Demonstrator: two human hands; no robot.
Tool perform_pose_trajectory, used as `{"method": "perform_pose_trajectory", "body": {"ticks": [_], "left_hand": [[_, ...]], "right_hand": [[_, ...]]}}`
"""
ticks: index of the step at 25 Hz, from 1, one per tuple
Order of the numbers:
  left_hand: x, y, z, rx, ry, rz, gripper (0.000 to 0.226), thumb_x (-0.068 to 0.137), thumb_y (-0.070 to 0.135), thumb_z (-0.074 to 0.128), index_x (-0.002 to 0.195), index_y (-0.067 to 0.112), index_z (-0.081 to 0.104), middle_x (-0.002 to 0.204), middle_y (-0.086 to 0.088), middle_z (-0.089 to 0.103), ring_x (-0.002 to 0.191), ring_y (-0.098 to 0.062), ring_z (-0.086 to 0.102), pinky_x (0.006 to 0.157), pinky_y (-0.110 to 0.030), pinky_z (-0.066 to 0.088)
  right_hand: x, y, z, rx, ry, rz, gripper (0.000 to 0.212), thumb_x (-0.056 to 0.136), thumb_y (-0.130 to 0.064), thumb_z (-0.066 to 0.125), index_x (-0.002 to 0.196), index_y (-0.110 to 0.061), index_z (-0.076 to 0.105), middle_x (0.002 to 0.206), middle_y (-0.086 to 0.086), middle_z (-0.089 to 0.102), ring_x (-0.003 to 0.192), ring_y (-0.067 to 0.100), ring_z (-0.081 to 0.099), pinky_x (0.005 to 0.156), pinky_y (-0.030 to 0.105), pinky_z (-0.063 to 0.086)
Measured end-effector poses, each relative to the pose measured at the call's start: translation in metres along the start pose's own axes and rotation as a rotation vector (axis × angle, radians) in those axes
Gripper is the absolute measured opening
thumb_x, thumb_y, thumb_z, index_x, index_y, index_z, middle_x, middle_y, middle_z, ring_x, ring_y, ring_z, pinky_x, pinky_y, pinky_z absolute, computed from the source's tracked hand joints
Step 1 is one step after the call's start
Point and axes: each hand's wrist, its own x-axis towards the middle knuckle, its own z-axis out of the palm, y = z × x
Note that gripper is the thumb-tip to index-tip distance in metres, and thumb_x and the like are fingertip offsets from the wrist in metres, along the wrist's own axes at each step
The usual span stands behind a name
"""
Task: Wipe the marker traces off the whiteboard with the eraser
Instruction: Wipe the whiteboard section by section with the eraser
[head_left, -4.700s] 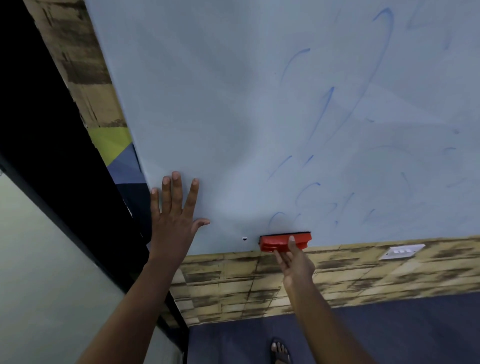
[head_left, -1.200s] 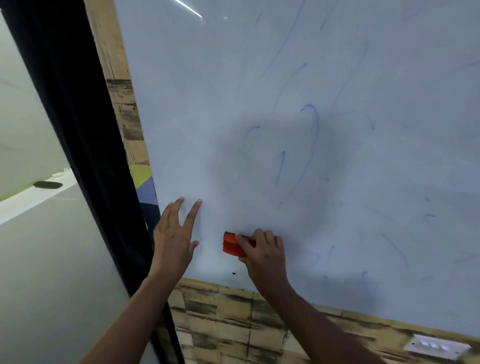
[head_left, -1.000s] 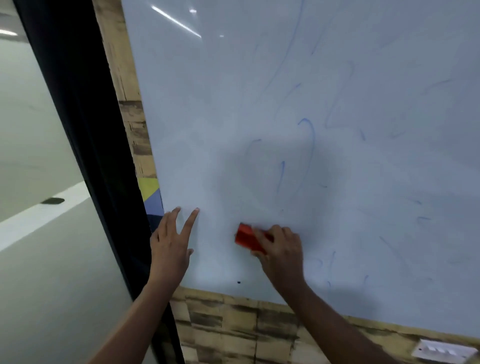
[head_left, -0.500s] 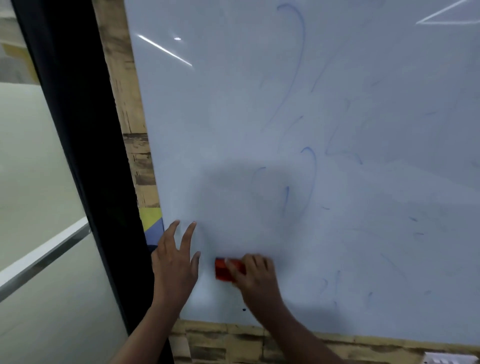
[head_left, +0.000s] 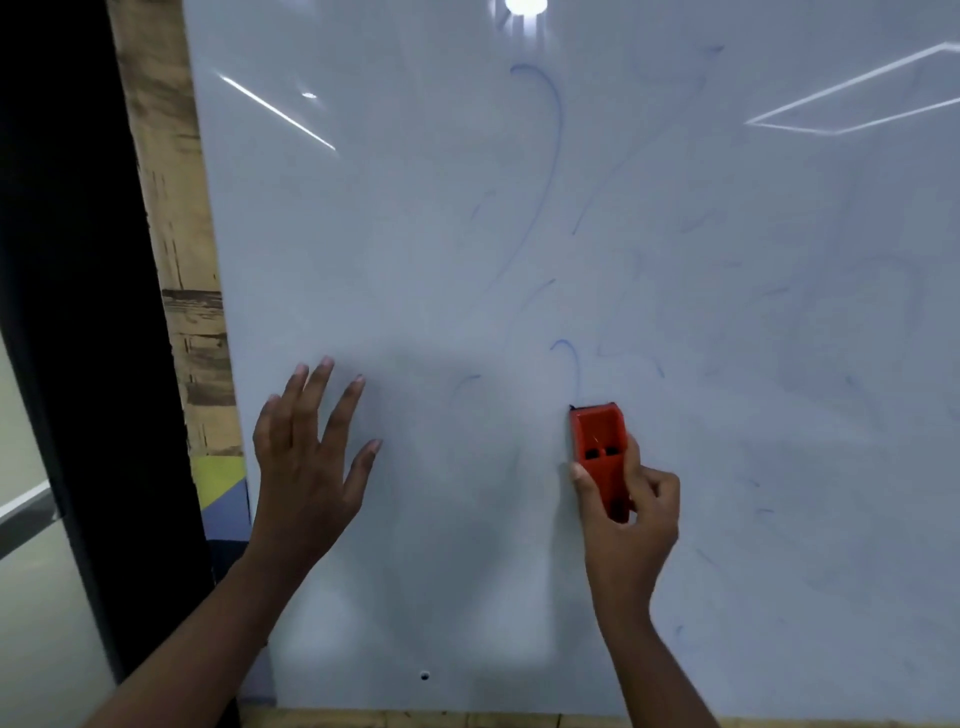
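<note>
- Eraser (head_left: 600, 457), upright on the whiteboard (head_left: 727, 312), pinched by the right hand (head_left: 631, 512); wiping underway
- Left hand (head_left: 306, 457) spread flat
- Next, likely push up over the blue hook stroke (head_left: 569, 361)

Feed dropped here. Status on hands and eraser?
Right hand grips red plastic eraser against white whiteboard. Left hand open. Blue marker traces remain. Nothing blocking.

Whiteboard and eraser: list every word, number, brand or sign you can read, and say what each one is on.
No readable text anywhere.
whiteboard: only faint blue marker strokes, curved smears that form no letters or numbers.
eraser, gripped by the right hand: plain red casing, no visible label or brand.
left hand: flat on the board, covering no writing that shows.
</note>
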Motion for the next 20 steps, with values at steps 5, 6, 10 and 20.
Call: {"method": "perform_pose_trajectory", "body": {"ticks": [5,6,10,20], "left_hand": [[0.016,-0.011,0.022,0.044,0.028,0.052,0.067,0.108,0.042,0.051,0.166,0.015,0.033,0.175,-0.018,0.020,0.164,-0.037,0.016,0.128,-0.065,0.015],[0.015,-0.013,0.027,0.057,0.023,0.058,0.069,0.108,0.043,0.048,0.168,0.016,0.027,0.176,-0.018,0.017,0.164,-0.037,0.014,0.129,-0.065,0.012],[0.010,-0.016,0.038,0.082,0.037,0.067,0.070,0.110,0.044,0.040,0.171,0.018,0.017,0.178,-0.017,0.010,0.165,-0.037,0.009,0.129,-0.066,0.008],[0.006,-0.018,0.049,0.088,0.097,0.081,0.068,0.110,0.042,0.037,0.170,0.017,0.019,0.178,-0.015,0.010,0.165,-0.037,0.012,0.129,-0.065,0.009]], "right_hand": [[-0.011,-0.015,0.038,-0.195,-0.063,-0.246,0.058,0.084,-0.038,0.081,0.135,-0.015,0.067,0.097,0.003,0.050,0.089,0.028,0.051,0.075,0.042,0.049],[-0.024,-0.016,0.045,-0.278,-0.138,-0.380,0.056,0.084,-0.041,0.077,0.134,-0.016,0.067,0.097,0.005,0.052,0.086,0.028,0.051,0.072,0.041,0.046],[-0.045,-0.009,0.048,-0.365,-0.341,-0.632,0.059,0.085,-0.049,0.074,0.138,-0.026,0.061,0.098,0.003,0.056,0.084,0.027,0.055,0.067,0.037,0.044],[0.055,-0.062,0.036,-0.196,-0.085,-0.320,0.062,0.079,-0.039,0.084,0.136,-0.020,0.067,0.098,-0.001,0.050,0.090,0.026,0.052,0.077,0.038,0.048]]}}
